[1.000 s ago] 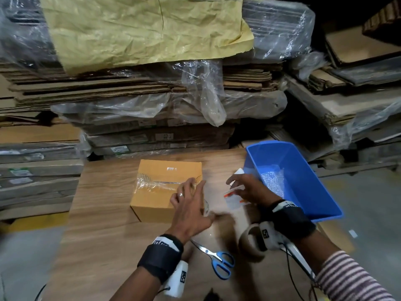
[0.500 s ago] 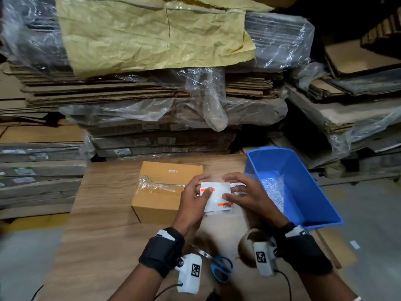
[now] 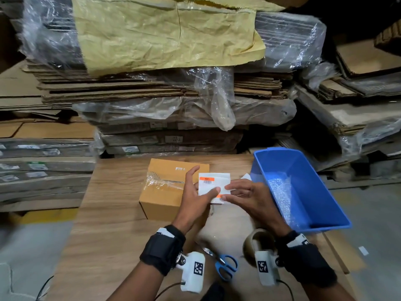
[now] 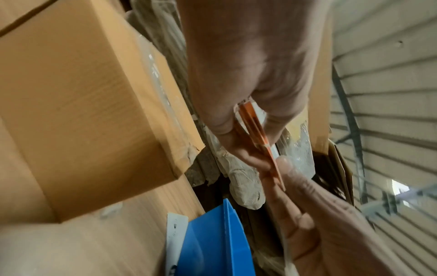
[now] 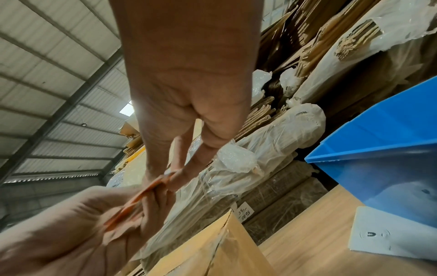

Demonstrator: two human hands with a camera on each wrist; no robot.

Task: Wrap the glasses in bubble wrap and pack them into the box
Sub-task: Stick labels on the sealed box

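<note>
Your left hand and right hand both pinch a white label sheet with orange stripes, held up above the desk. The taped cardboard box sits shut on the desk just left of your hands, with the blue bin to the right.

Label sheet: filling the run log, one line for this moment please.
label sheet | pinched by left hand and right hand | box taped shut

Sealed tan cardboard box, clear tape across top, sits on table.
</note>
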